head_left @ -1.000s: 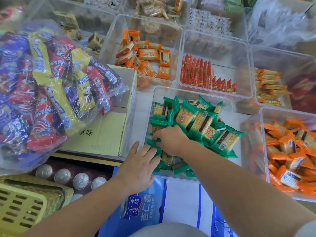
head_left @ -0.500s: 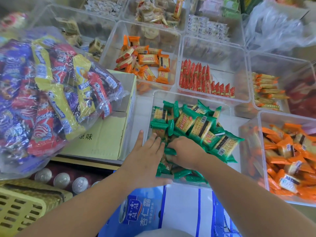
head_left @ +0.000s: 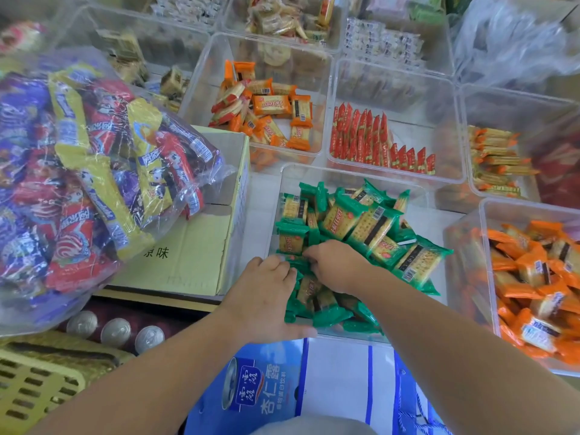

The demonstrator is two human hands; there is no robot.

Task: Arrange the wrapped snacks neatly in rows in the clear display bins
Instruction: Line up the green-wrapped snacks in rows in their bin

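My left hand (head_left: 266, 296) clasps a stack of green wrapped snacks (head_left: 361, 221) at the near left corner of the clear bin (head_left: 317, 168). My right hand (head_left: 337, 265) digs curled fingers into them; I cannot tell whether it holds any. The cardboard box (head_left: 188, 255) reads 原味, the blue carton (head_left: 270, 397) 杏仁露.

Glossy green wrappers (head_left: 342, 219) fill a clear plastic bin (head_left: 314, 174) beside matt cardboard (head_left: 188, 262).

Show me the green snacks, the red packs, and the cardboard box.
green snacks (head_left: 373, 227), head view, on a cracker pack atop the pile.
red packs (head_left: 361, 136), head view, middle of the upright row.
cardboard box (head_left: 188, 255), head view, on its top flap.
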